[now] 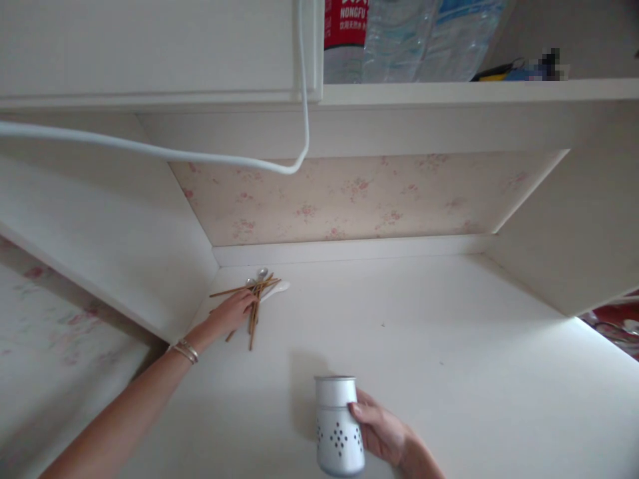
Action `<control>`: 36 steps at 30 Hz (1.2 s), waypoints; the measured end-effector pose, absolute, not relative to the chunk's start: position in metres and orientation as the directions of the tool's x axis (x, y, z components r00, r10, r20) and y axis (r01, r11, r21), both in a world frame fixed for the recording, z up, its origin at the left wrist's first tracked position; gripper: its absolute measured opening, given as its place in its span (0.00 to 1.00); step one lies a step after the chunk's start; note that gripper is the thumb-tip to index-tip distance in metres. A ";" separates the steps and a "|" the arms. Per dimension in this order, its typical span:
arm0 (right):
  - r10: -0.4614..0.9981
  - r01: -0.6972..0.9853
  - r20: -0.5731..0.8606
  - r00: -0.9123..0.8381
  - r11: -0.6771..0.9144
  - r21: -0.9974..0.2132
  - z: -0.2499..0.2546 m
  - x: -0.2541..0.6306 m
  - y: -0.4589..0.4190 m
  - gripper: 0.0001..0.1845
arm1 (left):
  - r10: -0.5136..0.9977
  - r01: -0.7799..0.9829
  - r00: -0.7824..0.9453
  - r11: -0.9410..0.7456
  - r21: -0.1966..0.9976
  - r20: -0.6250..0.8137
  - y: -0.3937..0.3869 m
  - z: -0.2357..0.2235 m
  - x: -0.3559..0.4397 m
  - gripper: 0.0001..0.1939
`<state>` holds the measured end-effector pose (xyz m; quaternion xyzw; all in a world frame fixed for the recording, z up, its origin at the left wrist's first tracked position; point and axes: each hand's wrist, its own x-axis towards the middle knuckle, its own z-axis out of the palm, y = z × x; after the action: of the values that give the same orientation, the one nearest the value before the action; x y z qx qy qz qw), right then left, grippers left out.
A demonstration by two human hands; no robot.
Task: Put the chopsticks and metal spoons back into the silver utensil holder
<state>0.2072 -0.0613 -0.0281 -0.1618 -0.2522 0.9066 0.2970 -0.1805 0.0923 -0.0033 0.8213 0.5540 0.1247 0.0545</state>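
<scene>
My left hand (230, 314) reaches to the back left corner of the white desk (424, 346) and rests on a small heap of wooden chopsticks (255, 313), its fingers curled over them. Metal spoons (259, 274) and a white spoon (277, 289) lie in the same heap. A bracelet sits on that wrist. My right hand (382, 431) grips a white perforated utensil holder (338, 426) near the front edge, upright, from its right side.
A white side panel (124, 253) bounds the desk on the left and another on the right. Floral wallpaper (359, 196) backs the alcove. A white cable (200, 157) hangs across above. Water bottles (399, 40) stand on the upper shelf.
</scene>
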 end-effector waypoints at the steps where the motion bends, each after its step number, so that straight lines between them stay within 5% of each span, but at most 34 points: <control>1: 0.618 -0.454 -0.146 -0.772 -0.698 -0.554 -0.029 0.207 -0.061 0.27 | 0.924 0.895 0.355 -0.381 0.234 0.146 0.085 -0.007 -0.179 0.13; 17: 0.670 -0.457 -0.219 -0.710 -0.674 -0.580 -0.029 0.206 -0.067 0.25 | 0.978 0.974 0.136 -0.162 0.160 0.157 0.094 -0.032 -0.146 0.24; 25: 0.881 -0.337 -0.167 -0.443 -0.336 -0.879 -0.003 0.186 -0.006 0.30 | 0.981 0.976 0.064 -0.100 0.192 0.181 0.088 -0.024 -0.143 0.23; 29: 0.986 -0.042 -0.039 -0.161 -0.046 -0.998 0.006 0.168 0.066 0.33 | 0.967 0.958 -0.013 -0.060 0.280 0.254 0.066 -0.019 -0.135 0.21; 33: 0.997 0.211 0.071 0.033 0.062 -0.976 -0.002 0.147 0.134 0.35 | 0.956 0.889 -0.081 -0.059 0.455 0.283 0.023 -0.027 -0.118 0.17; 36: 0.990 0.243 0.124 0.062 0.105 -0.964 -0.011 0.130 0.172 0.36 | 0.980 0.732 -0.145 0.017 0.681 0.133 -0.015 -0.036 -0.100 0.17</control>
<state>0.1301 0.1721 -0.0107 -0.5457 -0.5652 0.3868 0.4828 -0.0996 -0.0146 -0.0363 0.6242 0.6860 0.3196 0.1942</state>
